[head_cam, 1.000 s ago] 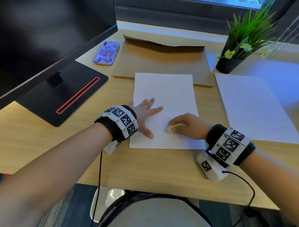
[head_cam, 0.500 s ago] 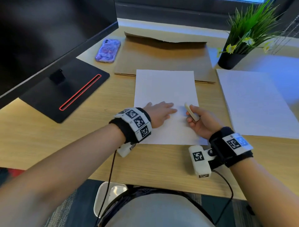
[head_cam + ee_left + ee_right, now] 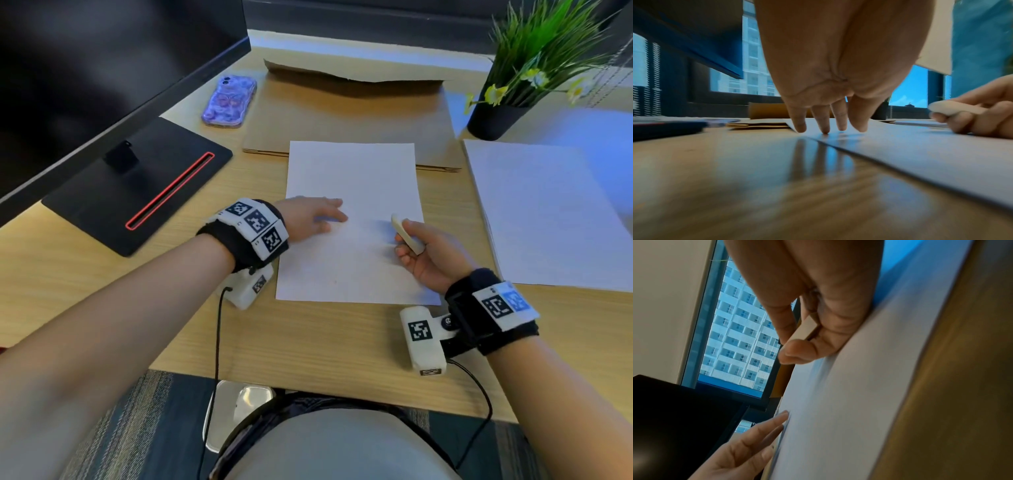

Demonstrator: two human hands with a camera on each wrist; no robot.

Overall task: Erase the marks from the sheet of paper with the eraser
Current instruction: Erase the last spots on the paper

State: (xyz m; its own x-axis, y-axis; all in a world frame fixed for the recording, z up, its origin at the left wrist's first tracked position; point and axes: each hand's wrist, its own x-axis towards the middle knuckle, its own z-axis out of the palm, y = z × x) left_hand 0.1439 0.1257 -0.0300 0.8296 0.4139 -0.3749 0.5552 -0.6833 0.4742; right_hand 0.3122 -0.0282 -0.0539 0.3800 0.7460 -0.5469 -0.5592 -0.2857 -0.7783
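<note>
The desk (image 3: 102,301) carries everything here, and the sheet of paper (image 3: 352,178) in the middle of it is my landmark. Left of the sheet stands a big dark monitor (image 3: 102,68) on a black base (image 3: 137,192). Beyond its far edge lies a flat brown envelope (image 3: 349,116), which the sheet's top edge overlaps. To the sheet's right is a second stack of white paper (image 3: 548,212), and past that a potted plant (image 3: 496,116). A phone (image 3: 228,101) in a purple case sits off the sheet's far-left corner.

The left hand (image 3: 311,217) lies over the sheet's left edge, fingers (image 3: 825,118) straight and spread, their tips pressing the sheet flat and holding nothing. The right hand (image 3: 428,257) rests on the sheet's right side, turned palm-up, its fingers curled round the eraser (image 3: 407,233), a pale bar pinched between thumb and fingers. The eraser is lifted clear of the sheet, its long axis running away from the person with one end sticking out past the fingertips.

I can make out no clear marks on the sheet; at most faint specks near its lower left, too small to be sure. If those are what is left, they lie toward the left hand's side from the eraser. The right hand would have to roll over and cross the sheet. Nothing stands between.
</note>
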